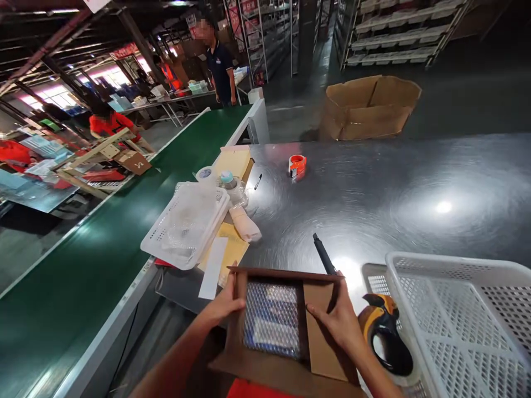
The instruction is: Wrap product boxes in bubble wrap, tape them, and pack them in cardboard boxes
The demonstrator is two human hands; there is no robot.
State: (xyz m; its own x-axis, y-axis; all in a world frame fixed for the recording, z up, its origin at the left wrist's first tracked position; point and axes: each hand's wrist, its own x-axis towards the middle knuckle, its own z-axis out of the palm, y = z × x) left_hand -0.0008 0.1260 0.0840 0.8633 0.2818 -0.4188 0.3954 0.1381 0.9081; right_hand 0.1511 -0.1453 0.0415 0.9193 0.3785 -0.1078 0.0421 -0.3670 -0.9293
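Observation:
An open cardboard box [327, 337] is held between my two hands at the table's near edge, its flaps spread. Inside lies a bubble-wrapped package [271, 320] with blue and white showing through. My left hand [226, 304] grips the box's left side, thumb over the rim. My right hand [338, 318] clasps the right side, its thumb on the inner flap. Just beyond the box, a black pen-like tool [323, 254] rests on the table. To the right, a yellow and black tape dispenser [385, 334] sits in a grey basket.
A white basket [460, 315] stands at the right; another white basket [186, 221] is at the left beside a clear bottle [234, 188]. Orange tape [297, 166] sits farther back. A green conveyor belt [124, 226] runs along the left. A large carton [371, 110] stands behind the table.

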